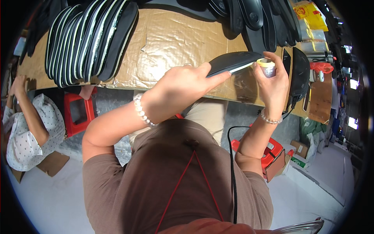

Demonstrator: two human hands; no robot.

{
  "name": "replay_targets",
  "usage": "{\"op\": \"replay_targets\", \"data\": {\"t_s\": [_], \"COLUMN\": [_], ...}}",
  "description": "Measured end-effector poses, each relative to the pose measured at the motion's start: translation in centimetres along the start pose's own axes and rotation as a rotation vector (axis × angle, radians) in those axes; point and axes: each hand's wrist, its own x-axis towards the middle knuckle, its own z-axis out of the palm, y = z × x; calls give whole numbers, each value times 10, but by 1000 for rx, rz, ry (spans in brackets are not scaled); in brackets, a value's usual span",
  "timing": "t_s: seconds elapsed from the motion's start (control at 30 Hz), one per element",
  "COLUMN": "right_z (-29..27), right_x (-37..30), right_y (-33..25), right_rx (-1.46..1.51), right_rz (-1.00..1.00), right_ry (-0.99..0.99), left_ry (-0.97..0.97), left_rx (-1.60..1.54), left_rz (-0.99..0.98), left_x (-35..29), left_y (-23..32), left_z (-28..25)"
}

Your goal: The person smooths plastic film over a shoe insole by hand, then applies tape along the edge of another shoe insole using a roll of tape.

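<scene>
My left hand [177, 84] is closed around a black shoe sole [235, 59] above the near edge of the table, its index finger stretched along the near side. A white strip [242, 68] of tape runs on the sole's edge toward my right hand. In my right hand [274, 87], a roll of tape [267, 69] with a yellowish rim is gripped between thumb and fingers, close to the sole's right end. Standing on edge at the far left is a row of black soles [91, 43] with white strips along their sides.
Brown tape-covered cardboard [167, 31] tops the table. More black soles [253, 15] lie piled at the back right. A black corded device [299, 78] sits at the right edge. Another person [37, 128] sits at left by a red stool [80, 113].
</scene>
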Motion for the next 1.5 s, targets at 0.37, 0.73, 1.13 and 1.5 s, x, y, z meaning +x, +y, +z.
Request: {"op": "replay_targets", "data": {"t_s": [0.37, 0.73, 1.13, 1.5], "right_z": [6, 4, 5, -2], "right_x": [-18, -26, -28, -33], "right_y": [-36, -37, -31, -13], "right_rx": [75, 40, 46, 204], "right_rz": [6, 50, 34, -80], "right_ry": [-178, -160, -151, -239], "left_ry": [-262, -147, 4, 3], "left_rx": [-189, 91, 197, 24], "left_rz": [-126, -99, -57, -96], "left_x": [-36, -27, -3, -6], "left_y": [-10, 13, 26, 20], "left_z": [-41, -24, 0, 0]}}
